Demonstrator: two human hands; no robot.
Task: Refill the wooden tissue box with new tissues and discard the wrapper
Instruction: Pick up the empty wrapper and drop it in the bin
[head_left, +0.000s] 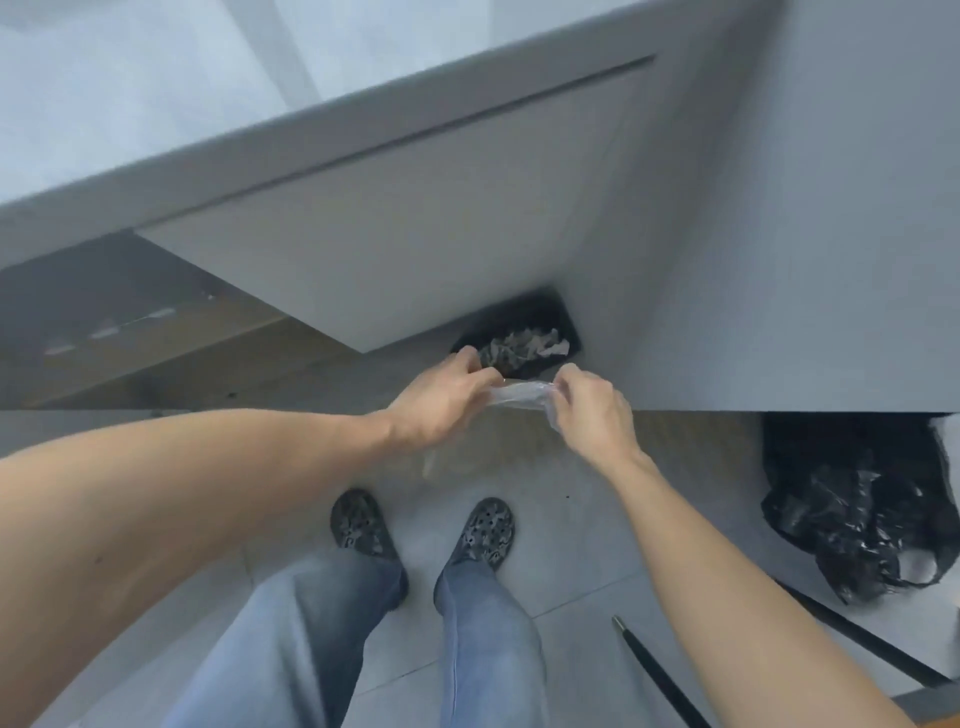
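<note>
A white panel (415, 218) is hiding much of the black bin (524, 332) at twelve o'clock. Left hand (441, 400) and right hand (592, 410) are pinching the clear wrapper (519, 397) between them, above grey floor tiles (571, 545).

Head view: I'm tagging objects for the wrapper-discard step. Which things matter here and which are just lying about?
In use: clear plastic wrapper, held between left hand and right hand; black bin just beyond.

Lying about: black plastic bag, black rods, counter.
</note>
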